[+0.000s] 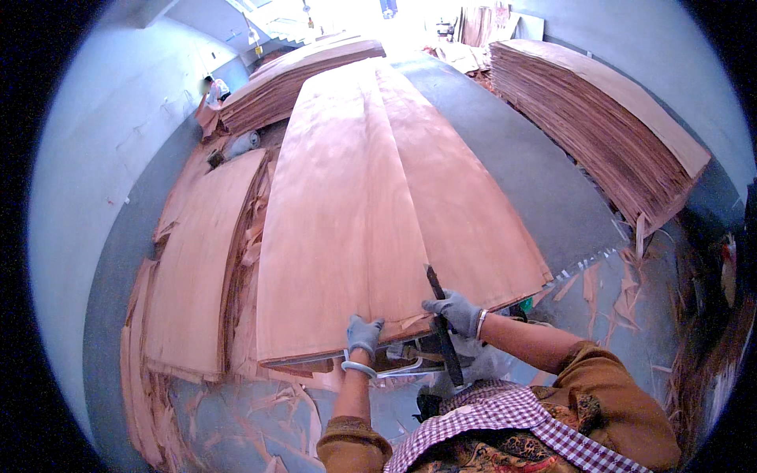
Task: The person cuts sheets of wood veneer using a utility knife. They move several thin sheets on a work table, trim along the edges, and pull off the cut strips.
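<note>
A large pale reddish wood veneer sheet (339, 205) lies on top of a stack in front of me, with a second veneer sheet (449, 197) beside it on the right. A long seam runs between them from far to near. My left hand (363, 334), in a grey glove, is closed at the near edge, fingers curled over the veneer. My right hand (453, 310), also gloved, is wrapped round a long dark knife (446, 347). The knife's slanted tip points away from me, over the right sheet close to the seam. A small torn veneer strip lies between my hands.
On the right, a dark flat table (505, 150) adjoins a tall veneer stack (591, 118). More veneer stacks stand at the far left (300, 75) and near left (197, 276). Veneer scraps (623, 299) litter the floor. A person (213, 94) is at the far left.
</note>
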`<state>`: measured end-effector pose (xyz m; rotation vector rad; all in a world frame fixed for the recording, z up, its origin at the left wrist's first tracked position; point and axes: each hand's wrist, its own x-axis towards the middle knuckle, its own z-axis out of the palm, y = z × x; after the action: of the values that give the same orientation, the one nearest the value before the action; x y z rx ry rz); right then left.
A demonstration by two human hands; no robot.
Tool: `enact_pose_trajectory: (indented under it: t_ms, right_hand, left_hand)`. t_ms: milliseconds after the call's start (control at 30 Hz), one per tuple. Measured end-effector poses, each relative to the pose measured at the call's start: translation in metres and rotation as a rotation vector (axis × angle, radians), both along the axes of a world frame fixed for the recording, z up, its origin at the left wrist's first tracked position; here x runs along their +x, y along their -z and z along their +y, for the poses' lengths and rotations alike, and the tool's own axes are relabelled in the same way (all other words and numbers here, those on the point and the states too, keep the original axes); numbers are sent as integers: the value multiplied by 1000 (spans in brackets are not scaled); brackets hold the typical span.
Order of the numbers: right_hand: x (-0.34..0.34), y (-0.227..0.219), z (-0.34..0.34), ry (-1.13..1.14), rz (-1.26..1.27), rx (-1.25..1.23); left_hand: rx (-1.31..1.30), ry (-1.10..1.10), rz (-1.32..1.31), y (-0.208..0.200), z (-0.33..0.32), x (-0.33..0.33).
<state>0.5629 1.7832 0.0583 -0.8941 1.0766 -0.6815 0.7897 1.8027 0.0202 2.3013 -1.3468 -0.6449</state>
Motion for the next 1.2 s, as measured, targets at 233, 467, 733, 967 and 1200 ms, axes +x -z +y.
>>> enact_pose_trajectory:
  t_ms: [233, 467, 733, 967, 1200]
  right_hand:
    - [2, 29, 1, 39, -82, -15]
    - [24, 14, 2, 28, -103, -10]
    - [34, 0, 8, -31, -107, 27]
    - [31, 7, 17, -47, -149, 59]
    - [30, 30, 20, -45, -227, 74]
  left_hand:
    - [-230, -56, 312, 36, 1, 54]
    - [-75, 72, -24, 26, -14, 10]
    - [-95, 88, 68, 37, -32, 46]
    - [-69, 145, -206, 30, -32, 9]
    - [-281, 46, 284, 60, -36, 78]
